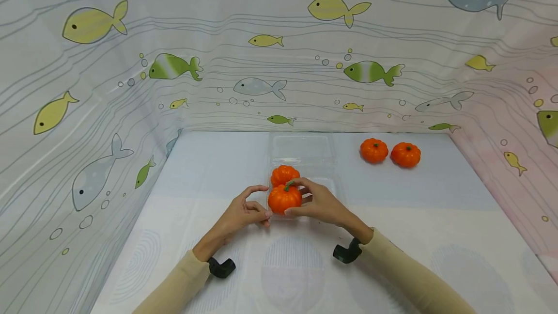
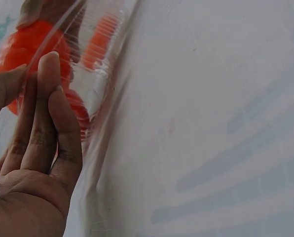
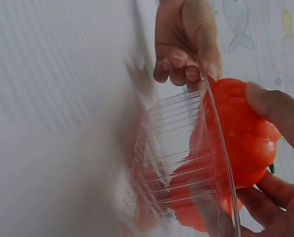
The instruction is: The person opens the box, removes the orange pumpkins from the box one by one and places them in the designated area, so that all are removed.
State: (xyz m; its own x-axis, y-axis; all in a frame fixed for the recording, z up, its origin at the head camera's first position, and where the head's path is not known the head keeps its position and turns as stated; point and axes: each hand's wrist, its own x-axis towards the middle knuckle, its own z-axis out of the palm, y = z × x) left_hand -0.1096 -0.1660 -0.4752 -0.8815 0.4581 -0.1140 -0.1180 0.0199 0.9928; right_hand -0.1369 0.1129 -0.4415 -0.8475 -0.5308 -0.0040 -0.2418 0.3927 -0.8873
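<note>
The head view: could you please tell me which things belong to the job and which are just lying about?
In the job, I judge: held pumpkin, right hand, left hand, clear container, pumpkin inside.
Apparently lying about: far-right pumpkin, neighbouring pumpkin.

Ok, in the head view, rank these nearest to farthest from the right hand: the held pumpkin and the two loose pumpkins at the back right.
1. Held pumpkin: gripped by the right hand.
2. Left loose pumpkin: ahead and to the hand's right.
3. Right loose pumpkin: beside that one, farther right.
</note>
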